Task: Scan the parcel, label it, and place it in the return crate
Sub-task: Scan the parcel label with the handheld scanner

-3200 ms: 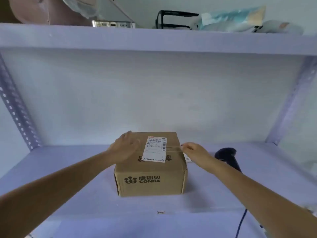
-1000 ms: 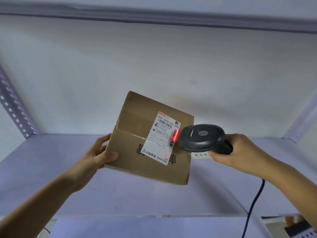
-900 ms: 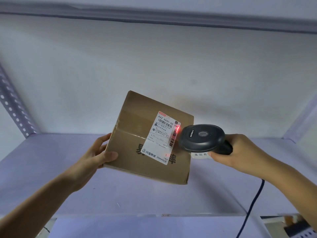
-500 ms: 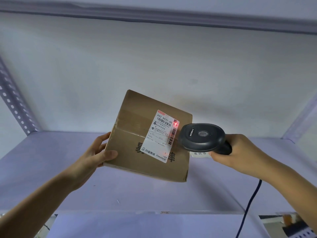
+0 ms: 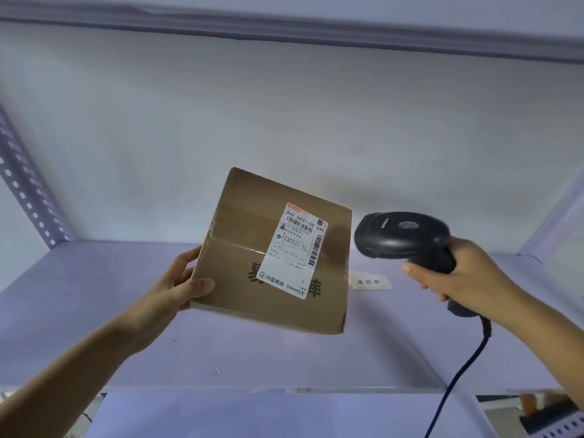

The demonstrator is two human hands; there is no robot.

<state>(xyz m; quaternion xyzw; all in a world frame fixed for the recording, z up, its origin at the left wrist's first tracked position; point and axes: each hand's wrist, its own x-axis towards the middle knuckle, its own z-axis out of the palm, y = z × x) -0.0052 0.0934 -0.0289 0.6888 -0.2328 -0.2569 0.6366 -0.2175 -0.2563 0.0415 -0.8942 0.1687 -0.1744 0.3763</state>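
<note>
A brown cardboard parcel (image 5: 252, 279) is held tilted above the shelf, its top face turned toward me. A white shipping label (image 5: 297, 251) with barcodes is stuck on that face. My left hand (image 5: 177, 286) grips the parcel's left edge, thumb on top. My right hand (image 5: 464, 276) holds a black barcode scanner (image 5: 401, 235) by its handle, its head a little to the right of the parcel and apart from it. No red light shows on the label. A small white sticker (image 5: 369, 282) with printed characters lies on the shelf behind the parcel's right corner.
The pale shelf board (image 5: 94, 311) runs under both hands, with perforated uprights (image 5: 25, 191) at the left and right. The scanner's dark cable (image 5: 458, 380) hangs down over the front edge. An upper shelf (image 5: 284, 26) runs overhead.
The scanner has drawn back to the right, away from the label, and its red light is gone. The parcel stays tilted in my left hand.
</note>
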